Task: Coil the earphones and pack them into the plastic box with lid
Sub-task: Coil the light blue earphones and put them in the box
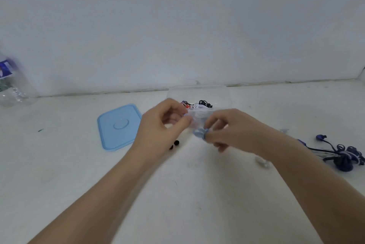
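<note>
Both hands are working just in front of the plastic box (198, 93). Left hand (164, 123) is curling its fingers, pinching sthg small & pale, blurred. Right hand (227, 129) is gripping a light-blue coiled earphone (199, 132) w/ fingertips. The box is standing open just behind the hands, other earphones already lying inside; the right hand is nearer its mouth. The lid (118, 127) is lying flat to the left, apart. A dark-blue earphone bundle (343, 155) is waiting far right.

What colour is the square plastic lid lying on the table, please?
Light blue, seen in the head view: the square plastic lid.
</note>
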The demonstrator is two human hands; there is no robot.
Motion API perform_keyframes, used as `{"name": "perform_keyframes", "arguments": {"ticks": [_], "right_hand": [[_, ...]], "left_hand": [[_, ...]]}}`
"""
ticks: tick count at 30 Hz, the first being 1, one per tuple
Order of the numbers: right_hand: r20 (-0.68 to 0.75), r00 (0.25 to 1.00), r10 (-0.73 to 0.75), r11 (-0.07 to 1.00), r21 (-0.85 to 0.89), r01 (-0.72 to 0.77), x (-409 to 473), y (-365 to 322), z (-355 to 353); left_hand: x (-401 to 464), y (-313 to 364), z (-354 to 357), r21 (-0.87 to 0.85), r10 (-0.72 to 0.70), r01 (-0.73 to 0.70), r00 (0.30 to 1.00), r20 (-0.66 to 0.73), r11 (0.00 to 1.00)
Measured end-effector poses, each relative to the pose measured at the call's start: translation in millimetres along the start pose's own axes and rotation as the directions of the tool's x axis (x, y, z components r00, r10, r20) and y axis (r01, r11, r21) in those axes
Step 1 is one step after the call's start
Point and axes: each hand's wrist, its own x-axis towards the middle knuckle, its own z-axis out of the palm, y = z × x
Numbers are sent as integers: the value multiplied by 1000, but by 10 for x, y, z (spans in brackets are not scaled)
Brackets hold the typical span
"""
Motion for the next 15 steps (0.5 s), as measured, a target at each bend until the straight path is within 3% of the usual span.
{"name": "perform_keyframes", "arguments": {"ticks": [4,7,11,15], "right_hand": [[-208,973,-99,992,51,112,280,-230,-245],[-294,945,-142,989,-83,122,522,-354,-338],[-243,964,-105,957,-287,31,752,-260,-281],[-207,973,-107,924,-383,20,720,-178,-299]], "left_hand": [[496,283,-81,128,61,-56,998,-30,990],[859,348,-88,302,-34,33,999,-3,953],[1067,134,37,551,-186,113,979,78,827],[1047,-11,169,694,-259,55,947,191,717]]}}
